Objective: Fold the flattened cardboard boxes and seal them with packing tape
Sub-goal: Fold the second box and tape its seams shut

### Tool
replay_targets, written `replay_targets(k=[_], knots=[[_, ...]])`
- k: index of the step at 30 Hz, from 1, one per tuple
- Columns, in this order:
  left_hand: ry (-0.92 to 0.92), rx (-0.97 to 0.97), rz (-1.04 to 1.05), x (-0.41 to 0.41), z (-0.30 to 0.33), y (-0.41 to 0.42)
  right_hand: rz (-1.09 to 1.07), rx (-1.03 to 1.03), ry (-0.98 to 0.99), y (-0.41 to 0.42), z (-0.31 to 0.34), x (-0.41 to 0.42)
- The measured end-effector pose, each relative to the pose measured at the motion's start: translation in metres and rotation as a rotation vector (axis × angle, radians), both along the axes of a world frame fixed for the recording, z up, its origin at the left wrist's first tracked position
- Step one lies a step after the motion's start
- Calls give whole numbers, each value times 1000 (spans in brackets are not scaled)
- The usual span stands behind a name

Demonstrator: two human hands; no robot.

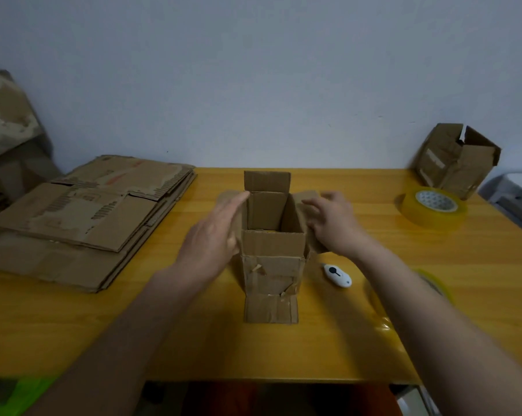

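A small brown cardboard box (pixel 272 274) stands upright at the middle of the yellow table (pixel 193 325), its top open and all flaps spread. My left hand (pixel 214 232) lies flat with straight fingers against the box's left flap. My right hand (pixel 331 220) rests on the right flap with fingers loosely bent over it. A roll of clear yellowish packing tape (pixel 433 207) lies at the right rear of the table. A second tape roll (pixel 403 295) sits near my right forearm, partly hidden by it.
A stack of flattened cardboard boxes (pixel 82 223) covers the table's left side. A folded box (pixel 457 159) stands at the far right corner. A white box cutter (pixel 337 275) lies just right of the open box. A wall runs behind the table.
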State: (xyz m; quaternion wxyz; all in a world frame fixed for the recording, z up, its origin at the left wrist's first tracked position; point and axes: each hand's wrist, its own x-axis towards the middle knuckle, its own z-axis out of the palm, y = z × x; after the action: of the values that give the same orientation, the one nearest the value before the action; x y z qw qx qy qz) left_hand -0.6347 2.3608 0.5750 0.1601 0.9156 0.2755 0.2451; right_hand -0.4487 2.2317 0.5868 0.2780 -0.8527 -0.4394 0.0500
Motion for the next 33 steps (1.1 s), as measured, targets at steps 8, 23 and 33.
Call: replay_targets(k=[8,23,33], knots=[[92,-317,-331,-9,1,11,301,-79,98,-2,2,0],[-55,-396,-129,3,-13,-1,224,126,164,3,-1,-15],[95,-363,-105,6,-14,3,227,-95,-42,43,28,-2]])
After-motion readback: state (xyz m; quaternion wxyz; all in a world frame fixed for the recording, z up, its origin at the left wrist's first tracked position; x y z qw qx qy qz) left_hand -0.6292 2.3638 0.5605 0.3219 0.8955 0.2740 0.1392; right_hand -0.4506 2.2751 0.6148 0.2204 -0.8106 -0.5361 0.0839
